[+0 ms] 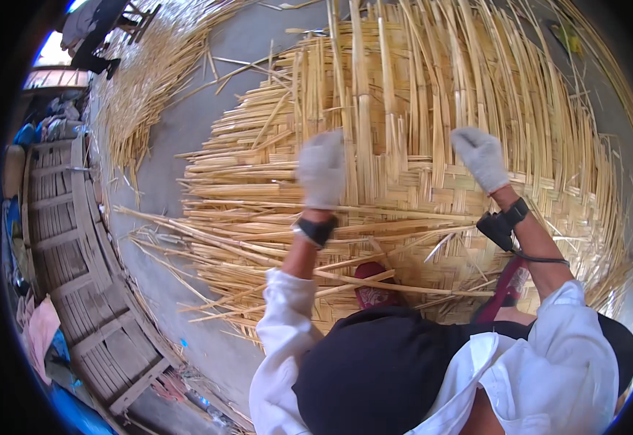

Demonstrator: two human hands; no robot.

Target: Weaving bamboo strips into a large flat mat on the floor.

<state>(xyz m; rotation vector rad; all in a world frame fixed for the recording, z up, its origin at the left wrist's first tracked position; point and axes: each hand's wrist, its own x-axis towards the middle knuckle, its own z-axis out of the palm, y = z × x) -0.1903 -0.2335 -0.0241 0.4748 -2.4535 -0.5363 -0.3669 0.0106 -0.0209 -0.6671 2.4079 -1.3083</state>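
A large mat of split bamboo or cane strips (469, 239) lies under my hands, woven in a chequered pattern near my feet. Long loose strips (385, 80) run away from me at the far side; others stick out to the left. My left hand (321, 170), in a pale knitted glove and slightly blurred, is curled above the strips left of centre. My right hand (481, 159), gloved the same way, is closed over the strips to the right, its knuckles turned away from me. What either hand grips, if anything, is hidden under the fingers.
My feet in dark red patterned footwear (379, 285) are on the mat. Loose strips (222, 239) spread across the grey floor (168, 141). A slatted wooden frame (77, 239) stands along the left, with cloths beside it. Another person (97, 32) is at the far left, near a strip pile (150, 87).
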